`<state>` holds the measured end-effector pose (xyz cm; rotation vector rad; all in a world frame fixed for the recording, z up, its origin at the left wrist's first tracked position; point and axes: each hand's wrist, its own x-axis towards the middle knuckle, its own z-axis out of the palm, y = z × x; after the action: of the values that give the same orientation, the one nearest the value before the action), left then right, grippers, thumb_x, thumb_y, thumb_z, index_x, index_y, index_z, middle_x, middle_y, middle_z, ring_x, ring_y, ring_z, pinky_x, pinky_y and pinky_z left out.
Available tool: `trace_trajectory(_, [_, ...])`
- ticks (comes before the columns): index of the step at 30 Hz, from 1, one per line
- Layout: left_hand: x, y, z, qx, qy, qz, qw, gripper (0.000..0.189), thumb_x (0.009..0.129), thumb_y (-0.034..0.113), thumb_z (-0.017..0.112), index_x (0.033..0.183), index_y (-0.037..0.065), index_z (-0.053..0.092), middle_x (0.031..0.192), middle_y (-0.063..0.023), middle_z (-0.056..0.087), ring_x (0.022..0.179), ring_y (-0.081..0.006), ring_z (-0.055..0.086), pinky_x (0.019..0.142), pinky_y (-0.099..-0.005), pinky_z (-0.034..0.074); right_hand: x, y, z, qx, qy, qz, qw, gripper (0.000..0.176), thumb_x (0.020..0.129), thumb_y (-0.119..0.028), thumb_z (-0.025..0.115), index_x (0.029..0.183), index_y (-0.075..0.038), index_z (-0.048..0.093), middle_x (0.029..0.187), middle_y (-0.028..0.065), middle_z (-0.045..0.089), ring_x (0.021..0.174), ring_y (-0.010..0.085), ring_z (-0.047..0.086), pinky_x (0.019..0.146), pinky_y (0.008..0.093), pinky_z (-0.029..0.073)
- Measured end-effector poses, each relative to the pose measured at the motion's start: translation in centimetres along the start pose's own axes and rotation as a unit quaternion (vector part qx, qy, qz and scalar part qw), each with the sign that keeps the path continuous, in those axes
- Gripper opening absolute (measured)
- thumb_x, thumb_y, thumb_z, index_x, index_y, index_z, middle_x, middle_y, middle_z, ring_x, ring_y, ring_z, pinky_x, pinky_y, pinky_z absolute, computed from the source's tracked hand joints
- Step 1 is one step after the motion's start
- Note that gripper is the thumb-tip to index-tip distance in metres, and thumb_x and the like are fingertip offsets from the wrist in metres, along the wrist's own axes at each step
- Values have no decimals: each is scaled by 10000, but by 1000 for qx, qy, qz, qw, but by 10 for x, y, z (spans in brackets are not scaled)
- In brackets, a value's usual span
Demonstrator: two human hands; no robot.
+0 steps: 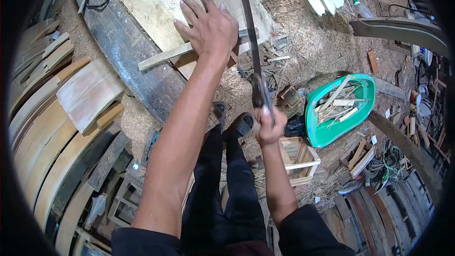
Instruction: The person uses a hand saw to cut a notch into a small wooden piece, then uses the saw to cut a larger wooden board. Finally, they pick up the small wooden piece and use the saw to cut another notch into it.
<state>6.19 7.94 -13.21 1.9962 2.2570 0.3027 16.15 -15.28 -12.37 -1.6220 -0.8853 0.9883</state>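
My left hand (208,29) lies with fingers spread on a wide wooden board, its palm pressing on a thin wooden strip (165,56) that runs crosswise beneath it. My right hand (271,125) is wrapped round the handle of a handsaw (253,42). The saw's long dark blade points away from me and crosses the strip near its right end. Whether the teeth have cut into the wood cannot be made out. The wide board (156,12) rests beside a dark, worn plank (116,42).
A green tub (327,135) with wood offcuts stands at right, beside a small wooden frame (303,165). Curved timbers (52,151) are stacked on the left. Black cable (102,0) lies on the boards. Sawdust and scraps cover the floor around my feet.
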Motion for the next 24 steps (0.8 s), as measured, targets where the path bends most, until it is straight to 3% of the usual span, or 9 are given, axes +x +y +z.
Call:
trace_trajectory(2, [0,1,0,4,-3,2,1000,641,1014,328,332,1543,-9,199,1568,-343,150,1487,-440,132,1161,-644,78,-42,17,-13,44,26,-15,999,348,915,-267,552,672,-18,551,541,4,459,506,96,446,480,290,344])
trace_trajectory(8, [-3,-2,1,2,-3,5,1000,633,1018,321,321,1542,-14,201,1566,-351,141,1489,-442,115,1158,-645,74,22,2,11,55,8,36,998,381,901,-319,581,673,-13,587,547,0,497,497,84,456,467,277,342])
trace_trajectory(12, [-3,2,3,-2,-5,6,1000,628,1021,321,314,1541,-13,205,1567,-350,138,1490,-441,112,1155,-650,73,-42,3,-15,32,20,35,999,404,903,-343,598,669,-16,561,557,-2,489,514,81,451,471,275,335])
trace_trajectory(15, [1,2,3,4,-7,-3,1000,638,1015,316,319,1539,-26,194,1563,-356,136,1488,-444,108,1156,-654,69,-27,13,-12,130,19,49,990,416,900,-349,601,659,-12,552,555,-1,484,518,82,451,479,277,336])
trace_trajectory(18, [0,-1,0,5,-14,0,1000,639,1016,313,317,1538,-31,185,1564,-358,123,1490,-441,104,1157,-659,59,18,9,5,75,-8,45,996,389,923,-306,571,660,-21,542,557,-6,478,515,89,432,482,282,330])
trace_trajectory(22, [-2,2,1,11,-14,4,1000,639,1015,310,320,1539,-28,182,1563,-357,129,1488,-443,110,1158,-658,65,-33,-1,-17,-15,9,-15,1000,465,936,-327,555,599,-16,477,582,17,492,523,102,431,493,279,325])
trace_trajectory(24, [0,0,2,13,-11,-2,1000,638,1015,308,321,1539,-27,181,1563,-355,132,1488,-443,110,1159,-655,67,-25,3,-19,25,-8,6,1000,465,933,-330,555,596,-17,483,573,11,492,513,100,429,484,283,325])
